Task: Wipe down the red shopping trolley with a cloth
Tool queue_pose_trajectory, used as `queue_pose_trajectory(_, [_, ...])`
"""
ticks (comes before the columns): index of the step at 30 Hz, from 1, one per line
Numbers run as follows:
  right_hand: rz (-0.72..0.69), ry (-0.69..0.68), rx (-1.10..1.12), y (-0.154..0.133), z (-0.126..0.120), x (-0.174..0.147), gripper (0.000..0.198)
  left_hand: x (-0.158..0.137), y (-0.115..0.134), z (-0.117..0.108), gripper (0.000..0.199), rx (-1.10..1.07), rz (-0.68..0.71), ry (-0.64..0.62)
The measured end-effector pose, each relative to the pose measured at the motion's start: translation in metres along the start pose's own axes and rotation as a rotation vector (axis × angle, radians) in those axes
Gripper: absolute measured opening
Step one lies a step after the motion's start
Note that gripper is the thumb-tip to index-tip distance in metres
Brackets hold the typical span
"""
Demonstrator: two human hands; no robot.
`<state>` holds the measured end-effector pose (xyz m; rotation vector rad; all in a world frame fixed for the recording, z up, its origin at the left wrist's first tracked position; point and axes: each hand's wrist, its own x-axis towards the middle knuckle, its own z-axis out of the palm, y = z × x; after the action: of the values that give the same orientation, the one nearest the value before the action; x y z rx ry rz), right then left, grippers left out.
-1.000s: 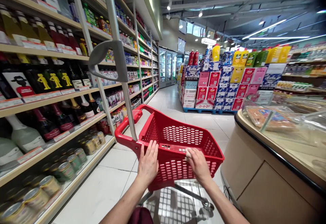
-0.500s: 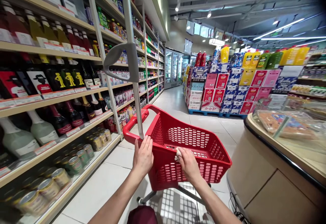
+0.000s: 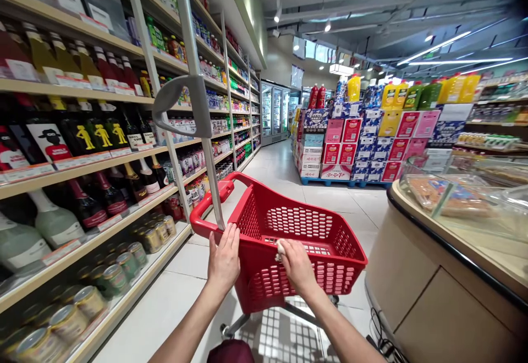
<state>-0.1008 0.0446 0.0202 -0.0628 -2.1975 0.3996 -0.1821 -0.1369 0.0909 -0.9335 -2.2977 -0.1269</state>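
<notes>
A red plastic shopping cart (image 3: 268, 291) with perforated sides stands in front of me, its basket holding nothing I can see. My left hand (image 3: 224, 261) lies on the cart's near rim, fingers stretched out flat and thumb apart, just beside the foot of a grey metal pole (image 3: 215, 192). That pole rises from the cart by its red handle (image 3: 202, 217) and carries a grey plastic loop (image 3: 185, 105). Further along the same rim, my right hand (image 3: 297, 267) is closed on a small crumpled white wipe (image 3: 281, 250), pressing it at the edge. Its fingertips are partly hidden.
Shelves of bottles and cans (image 3: 124, 267) run along the left. At right stands a rounded beige counter (image 3: 416, 264) with packaged food, and cables (image 3: 381, 335) lie at its base. Stacked drink cartons (image 3: 346, 146) stand ahead, beyond the tiled floor (image 3: 272, 168).
The whole scene has shifted slightly left in view. Both hands keep about the same places on the cart's rim, the right one still holding the white wipe.
</notes>
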Motion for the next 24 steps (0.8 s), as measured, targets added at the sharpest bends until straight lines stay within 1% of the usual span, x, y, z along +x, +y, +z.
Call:
queue_pose_trajectory(1, [0.016,0.008,-0.018,0.005,-0.001,-0.004,0.032,0.000,0.006,0.000,0.057,-0.005,-0.006,-0.006])
queue_pose_trajectory(3, [0.024,0.011,-0.027,0.003,0.001,-0.004,0.033,0.001,0.023,0.003,0.056,-0.023,0.026,-0.037])
queue_pose_trajectory(5, [0.000,-0.005,-0.016,-0.005,0.006,0.001,0.033,0.000,0.039,0.007,0.056,-0.035,0.081,-0.075])
queue_pose_trajectory(7, [-0.026,-0.025,-0.021,-0.002,0.005,0.002,0.034,-0.003,0.049,0.013,0.057,-0.032,0.107,-0.089])
queue_pose_trajectory(9, [-0.022,-0.029,-0.061,0.017,-0.003,-0.008,0.035,-0.005,0.050,0.017,0.060,-0.026,0.119,-0.082])
queue_pose_trajectory(12, [0.035,0.013,-0.168,0.064,-0.023,-0.035,0.035,-0.006,0.049,0.021,0.061,-0.031,0.131,-0.071])
queue_pose_trajectory(14, [0.072,0.040,-0.214,0.084,-0.031,-0.047,0.036,-0.006,0.056,0.024,0.060,-0.041,0.117,-0.064])
queue_pose_trajectory(16, [0.079,0.038,-0.225,0.085,-0.030,-0.050,0.036,-0.006,0.070,0.027,0.058,-0.062,0.138,-0.070])
queue_pose_trajectory(18, [0.056,0.015,-0.217,0.077,-0.024,-0.046,0.036,-0.007,0.084,0.030,0.056,-0.081,0.175,-0.092])
queue_pose_trajectory(20, [0.028,-0.011,-0.216,0.075,-0.022,-0.044,0.036,-0.008,0.092,0.033,0.056,-0.083,0.188,-0.111])
queue_pose_trajectory(22, [0.033,-0.019,-0.236,0.086,-0.030,-0.049,0.036,-0.008,0.093,0.035,0.057,-0.076,0.193,-0.113])
queue_pose_trajectory(24, [0.082,-0.005,-0.268,0.108,-0.044,-0.061,0.037,-0.009,0.090,0.036,0.058,-0.073,0.205,-0.111])
